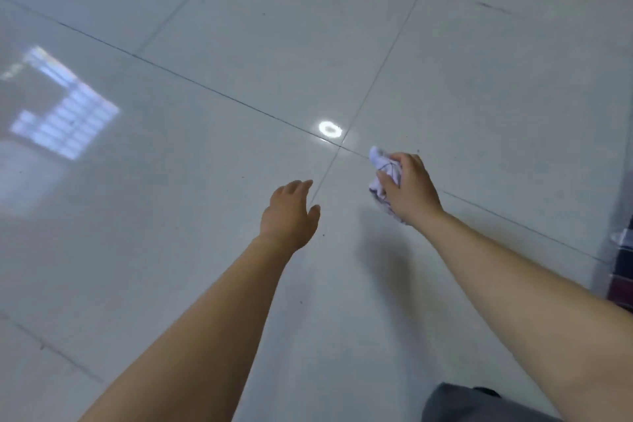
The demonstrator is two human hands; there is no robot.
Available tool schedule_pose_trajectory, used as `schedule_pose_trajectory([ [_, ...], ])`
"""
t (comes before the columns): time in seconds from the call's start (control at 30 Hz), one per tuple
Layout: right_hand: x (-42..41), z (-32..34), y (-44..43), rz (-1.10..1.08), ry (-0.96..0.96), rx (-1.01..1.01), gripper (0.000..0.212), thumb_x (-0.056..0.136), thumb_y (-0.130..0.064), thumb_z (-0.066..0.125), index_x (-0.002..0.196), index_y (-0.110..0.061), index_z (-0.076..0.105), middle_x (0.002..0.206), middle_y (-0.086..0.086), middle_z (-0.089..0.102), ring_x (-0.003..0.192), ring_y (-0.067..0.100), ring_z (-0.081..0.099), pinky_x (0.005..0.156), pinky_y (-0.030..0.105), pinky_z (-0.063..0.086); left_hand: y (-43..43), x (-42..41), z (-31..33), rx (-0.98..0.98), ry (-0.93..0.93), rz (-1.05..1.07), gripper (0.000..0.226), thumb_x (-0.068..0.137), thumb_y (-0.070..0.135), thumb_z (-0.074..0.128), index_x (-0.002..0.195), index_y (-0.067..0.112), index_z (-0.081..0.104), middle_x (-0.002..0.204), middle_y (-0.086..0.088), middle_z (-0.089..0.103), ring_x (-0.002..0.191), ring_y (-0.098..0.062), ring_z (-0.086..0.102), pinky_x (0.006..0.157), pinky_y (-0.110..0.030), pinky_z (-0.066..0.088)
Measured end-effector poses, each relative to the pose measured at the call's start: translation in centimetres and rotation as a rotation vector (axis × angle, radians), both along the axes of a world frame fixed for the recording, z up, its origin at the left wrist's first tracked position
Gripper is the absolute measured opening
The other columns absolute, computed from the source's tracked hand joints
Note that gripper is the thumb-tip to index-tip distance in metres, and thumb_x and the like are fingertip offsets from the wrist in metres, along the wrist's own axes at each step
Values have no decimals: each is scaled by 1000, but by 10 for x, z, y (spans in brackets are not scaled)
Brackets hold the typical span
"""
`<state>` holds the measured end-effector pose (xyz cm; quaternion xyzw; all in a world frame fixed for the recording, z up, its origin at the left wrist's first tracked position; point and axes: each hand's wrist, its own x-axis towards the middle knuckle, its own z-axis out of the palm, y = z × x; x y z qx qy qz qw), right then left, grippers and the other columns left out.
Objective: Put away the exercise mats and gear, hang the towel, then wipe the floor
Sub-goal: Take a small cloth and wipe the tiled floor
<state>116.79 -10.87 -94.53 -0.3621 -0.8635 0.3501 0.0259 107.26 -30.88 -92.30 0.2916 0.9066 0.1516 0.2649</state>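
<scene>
Over the pale tiled floor (205,250), both of the person's bare arms reach forward and down. Their right hand (409,190) has its fingers and thumb curled tight round a crumpled whitish cloth (383,169), which bulges out past the knuckles and hangs a little under the wrist. It is held above the tiles, not pressed to them, near where four grout lines cross. Beside that crossing a ring of lamp light (330,129) shines off the glaze, and a window's reflection (65,106) lies further left. The left hand (291,212) holds nothing; its fingers are stretched out loosely, palm down, just beside the other hand.

That cloth looks light and limp, so it should bunch or spread as wanted. Balled up as it is, only a small patch would meet the floor; I'd judge a flatter hold, palm over the middle with the edges spread, would wipe better. Small dark specks dot the tiles nearby. A grey trouser knee (462,404) shows at the bottom edge.
</scene>
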Motion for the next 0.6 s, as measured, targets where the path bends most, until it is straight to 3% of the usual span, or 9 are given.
schedule_pose_trajectory([
  [0.13, 10, -39, 23, -14, -55, 117, 34, 89, -32, 51, 120, -16, 53, 126, 6, 48, 112, 24, 50, 81, 31, 41, -6, 45, -68, -88, -62, 2, 58, 95, 35, 43, 146, 24, 19, 156, 1, 14, 144, -22, 7, 113, -47, 23],
  [0.3, 29, -79, 7, -132, -74, 126, 39, 90, -27, 54, 126, -14, 49, 133, 5, 44, 117, 25, 47, 89, 36, 42, -21, 42, -95, -201, 8, -139, 68, 94, 44, 42, 148, 27, 4, 158, 5, -4, 145, -20, -3, 116, -46, 16],
  [0.47, 56, -130, -61, 70, -101, 294, 46, 89, -32, 41, 129, -12, 49, 138, 9, 50, 124, 31, 47, 93, 43, 41, -48, 42, -114, -292, 3, -165, 78, 91, 49, 44, 147, 28, -7, 155, 6, -19, 144, -20, -11, 114, -49, 12],
  [0.6, 75, -135, -96, 324, -65, 371, 50, 87, -37, 37, 132, -17, 42, 139, 5, 48, 128, 25, 33, 97, 41, 30, -52, 43, -120, -284, 35, -179, 79, 91, 51, 43, 147, 28, -8, 155, 5, -21, 144, -19, -13, 114, -47, 12],
])
